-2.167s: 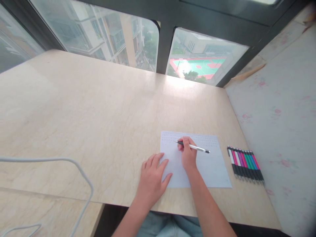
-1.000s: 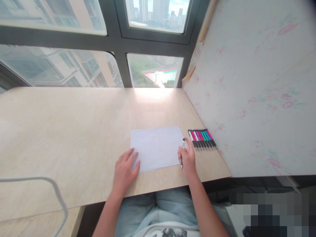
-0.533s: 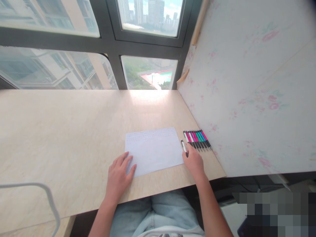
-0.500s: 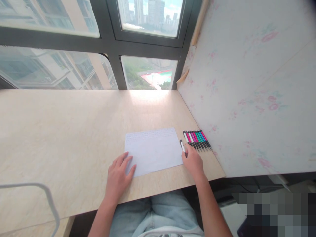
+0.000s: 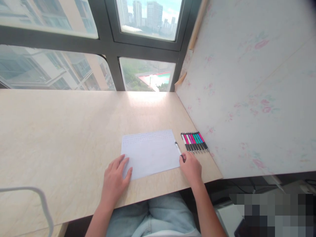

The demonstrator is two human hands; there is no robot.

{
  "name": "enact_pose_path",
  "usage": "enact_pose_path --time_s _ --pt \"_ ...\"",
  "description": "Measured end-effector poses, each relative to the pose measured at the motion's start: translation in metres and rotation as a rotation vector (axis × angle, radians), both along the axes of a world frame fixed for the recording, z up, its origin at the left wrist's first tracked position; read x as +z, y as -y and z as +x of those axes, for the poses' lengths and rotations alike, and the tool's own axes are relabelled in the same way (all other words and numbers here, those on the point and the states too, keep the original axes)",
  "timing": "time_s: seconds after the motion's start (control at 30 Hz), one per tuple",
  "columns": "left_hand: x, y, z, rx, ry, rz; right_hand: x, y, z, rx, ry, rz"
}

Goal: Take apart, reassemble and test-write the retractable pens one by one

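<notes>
A sheet of white paper (image 5: 150, 154) lies on the desk, with lines of small handwriting along its top. My left hand (image 5: 116, 176) rests on its lower left edge, fingers spread. At the paper's right edge, my right hand (image 5: 190, 167) has its fingers closed on the black lower end of a white pen (image 5: 178, 148). The pen's top points away from me, over the paper's edge. Just beyond that hand, a row of pens (image 5: 195, 141) in white, pink, purple, green and blue lies side by side, their tips toward me.
The pale desk (image 5: 61, 138) runs back to a dark window frame (image 5: 145, 46). A flowered wall (image 5: 247, 92) bounds the right side. A grey cable or tube (image 5: 41, 197) curves over the near left corner. My lap is below the desk's front edge.
The white pen has shifted slightly toward me and shows more of its length, with my right hand now at its lower end. My left hand stays on the paper. The whole view has shifted slightly.
</notes>
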State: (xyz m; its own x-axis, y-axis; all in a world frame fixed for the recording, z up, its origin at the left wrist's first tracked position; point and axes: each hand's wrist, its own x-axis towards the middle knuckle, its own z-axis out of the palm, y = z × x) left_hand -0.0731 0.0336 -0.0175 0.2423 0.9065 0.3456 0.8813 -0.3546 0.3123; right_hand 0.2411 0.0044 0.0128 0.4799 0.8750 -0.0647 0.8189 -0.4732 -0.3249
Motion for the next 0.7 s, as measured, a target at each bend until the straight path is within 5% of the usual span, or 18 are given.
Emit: enact_pose_path --time_s 0.7 --pt "-0.003 0.001 -0.002 0.0 0.02 -0.009 -0.009 -0.022 0.007 -0.042 0.062 0.148"
